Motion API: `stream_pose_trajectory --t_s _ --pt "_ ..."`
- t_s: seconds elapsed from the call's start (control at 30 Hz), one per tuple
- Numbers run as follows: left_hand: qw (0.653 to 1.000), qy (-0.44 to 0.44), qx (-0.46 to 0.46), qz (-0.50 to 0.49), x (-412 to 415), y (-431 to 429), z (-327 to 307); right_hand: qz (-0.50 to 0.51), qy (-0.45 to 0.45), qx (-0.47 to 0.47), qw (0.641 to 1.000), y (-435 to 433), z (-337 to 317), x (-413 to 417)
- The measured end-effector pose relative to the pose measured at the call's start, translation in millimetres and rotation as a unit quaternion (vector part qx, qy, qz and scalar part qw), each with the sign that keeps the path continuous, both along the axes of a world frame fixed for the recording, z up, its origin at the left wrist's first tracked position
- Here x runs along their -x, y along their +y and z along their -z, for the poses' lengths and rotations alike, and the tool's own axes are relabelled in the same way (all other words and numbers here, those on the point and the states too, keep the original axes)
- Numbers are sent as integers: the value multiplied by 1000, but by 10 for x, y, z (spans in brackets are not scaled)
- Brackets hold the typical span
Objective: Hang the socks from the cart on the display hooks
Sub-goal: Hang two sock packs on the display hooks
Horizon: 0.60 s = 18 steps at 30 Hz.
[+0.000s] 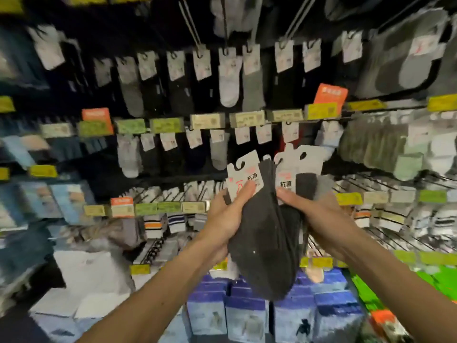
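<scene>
Head, left hand (223,219), right hand (319,214) gripping socks (267,243), labelled 抗菌

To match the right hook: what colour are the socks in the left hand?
The socks are dark grey, under a white card; head view.

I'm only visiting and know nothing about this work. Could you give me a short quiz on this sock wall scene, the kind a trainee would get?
1. True or false: the left hand is empty.
2. The right hand also grips socks. They are mostly: A white, B dark grey, C orange?
3. Fill in: the card under the left thumb is ____ in colour.
Key: 1 false; 2 B; 3 white.
</scene>
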<state>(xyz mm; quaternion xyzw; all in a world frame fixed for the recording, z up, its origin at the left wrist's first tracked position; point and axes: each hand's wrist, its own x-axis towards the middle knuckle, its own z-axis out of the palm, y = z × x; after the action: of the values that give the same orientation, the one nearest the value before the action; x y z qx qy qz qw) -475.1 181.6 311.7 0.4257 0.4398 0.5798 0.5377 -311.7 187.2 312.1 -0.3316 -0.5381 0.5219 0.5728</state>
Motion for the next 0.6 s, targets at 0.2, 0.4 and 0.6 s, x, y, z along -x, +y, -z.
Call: stream_pose_trajectory --t_s 0.2,0.4,0.6 --pt "999 13 -11 33 986 335 -413 15 -44 -21 999 412 -431 809" --pt "995 67 -69 27 1778 570 -884 5 -64 -56 996 750 -829 1465" --pt "987 87 -121 -55 2401 825 -1219 14 -52 -96 994 1115 -1106 1912"
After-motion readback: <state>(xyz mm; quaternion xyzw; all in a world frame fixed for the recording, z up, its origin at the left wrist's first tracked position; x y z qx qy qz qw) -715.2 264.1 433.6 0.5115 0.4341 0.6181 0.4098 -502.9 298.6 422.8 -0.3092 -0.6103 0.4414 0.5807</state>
